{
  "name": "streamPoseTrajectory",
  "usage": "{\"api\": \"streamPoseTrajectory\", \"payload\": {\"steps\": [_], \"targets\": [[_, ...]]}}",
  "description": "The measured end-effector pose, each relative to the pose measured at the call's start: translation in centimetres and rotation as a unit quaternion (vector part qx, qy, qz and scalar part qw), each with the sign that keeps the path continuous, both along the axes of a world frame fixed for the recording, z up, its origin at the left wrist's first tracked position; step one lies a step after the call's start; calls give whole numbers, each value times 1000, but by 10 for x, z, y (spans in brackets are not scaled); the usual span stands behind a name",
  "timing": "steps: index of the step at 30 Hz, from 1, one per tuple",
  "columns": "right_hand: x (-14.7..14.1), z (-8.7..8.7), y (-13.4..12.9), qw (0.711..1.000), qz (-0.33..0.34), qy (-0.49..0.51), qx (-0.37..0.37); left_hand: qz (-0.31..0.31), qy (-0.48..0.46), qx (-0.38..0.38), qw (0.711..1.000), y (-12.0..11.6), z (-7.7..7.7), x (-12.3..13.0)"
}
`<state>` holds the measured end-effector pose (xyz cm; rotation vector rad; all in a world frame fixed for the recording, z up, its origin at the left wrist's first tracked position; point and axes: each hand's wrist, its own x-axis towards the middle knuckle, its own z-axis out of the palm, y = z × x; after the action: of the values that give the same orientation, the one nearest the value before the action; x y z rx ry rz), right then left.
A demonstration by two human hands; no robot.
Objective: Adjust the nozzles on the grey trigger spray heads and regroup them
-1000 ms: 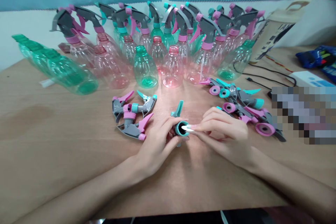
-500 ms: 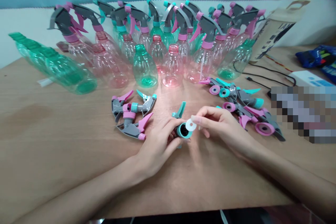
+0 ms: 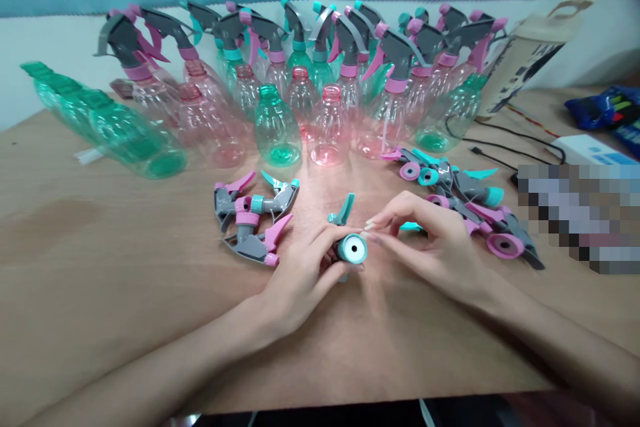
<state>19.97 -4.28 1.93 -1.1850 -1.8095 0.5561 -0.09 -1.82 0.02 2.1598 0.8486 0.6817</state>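
Observation:
My left hand (image 3: 305,273) is closed around a grey and teal trigger spray head (image 3: 343,212), its teal collar turned toward me. A white washer (image 3: 349,250) with a dark centre hole sits inside the collar's mouth. My right hand (image 3: 430,233) hovers at the collar's right edge. Its thumb and index fingertips are close together with a small gap, and nothing shows between them. Beside my left hand lies a group of loose spray heads (image 3: 247,235) in pink, teal and grey. A larger pile of spray heads (image 3: 493,213) lies past my right hand.
Several pink and green bottles stand behind, such as a green bottle (image 3: 277,133) and a pink bottle (image 3: 327,137), many topped with spray heads. Green bottles (image 3: 125,137) stand at left. On the right are a beige tumbler (image 3: 530,47), a black cable (image 3: 530,141) and a blue packet (image 3: 600,113).
The white washer has gone from my right fingertips into the teal collar. My right hand has shifted slightly, its fingertips now at the collar's edge. My left hand keeps its hold.

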Motion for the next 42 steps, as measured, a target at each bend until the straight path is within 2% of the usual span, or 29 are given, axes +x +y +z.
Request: {"api": "streamPoseTrajectory", "payload": {"steps": [4, 7, 13, 18, 21, 30, 36, 42], "targets": [[0, 2, -4, 995, 45, -73, 58, -3, 6, 17, 1000, 0, 1, -1], [0, -1, -5, 992, 60, -92, 66, -9, 15, 32, 999, 0, 1, -1], [1, -1, -3, 990, 64, -112, 58, -11, 15, 70, 997, 0, 0, -2], [4, -1, 0, 988, 82, -129, -1, -15, 31, 81, 996, 1, -1, -2], [5, -5, -1, 988, 89, -125, -11, -17, 35, 75, 996, 3, -1, -2], [-6, -12, -6, 994, 57, -98, 7, -25, 30, 83, 996, 3, -4, -1], [-9, -12, -6, 996, 28, -63, 48, -20, 31, 99, 994, 6, -3, 0], [-6, -9, -7, 996, 32, -81, 27, -13, 30, 106, 994, 5, -2, -1]]}}
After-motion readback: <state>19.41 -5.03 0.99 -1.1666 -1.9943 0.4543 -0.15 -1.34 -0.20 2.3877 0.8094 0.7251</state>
